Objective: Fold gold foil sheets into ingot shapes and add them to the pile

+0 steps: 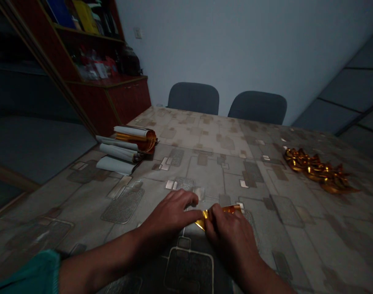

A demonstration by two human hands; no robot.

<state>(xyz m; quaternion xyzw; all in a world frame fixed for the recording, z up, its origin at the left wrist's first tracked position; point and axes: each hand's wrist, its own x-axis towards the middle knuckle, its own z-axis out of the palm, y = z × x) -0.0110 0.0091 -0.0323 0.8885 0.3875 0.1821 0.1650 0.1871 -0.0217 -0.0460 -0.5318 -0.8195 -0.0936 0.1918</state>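
Observation:
Near the table's front edge, my right hand point(231, 232) is closed around a folded strip of shiny gold foil paper point(201, 223). One end of the strip sticks out on the left of the fist, and more gold shows beyond the knuckles. My left hand point(175, 210) is beside it, thumb stretched out to the strip's left end, the other fingers apart from the thumb and curved above the tabletop. The middle of the strip is hidden under my right fingers. At the far right lies a cluster of folded gold paper ingots point(316, 169), boat-shaped with pointed ends.
Curled sheets of gold foil paper with pale backs point(125, 149) lie stacked at the table's left edge. A patterned cloth covers the table point(211, 163). Two grey chairs point(194, 98) stand at the far side, and a reddish wooden cabinet point(128, 96) is at the back left.

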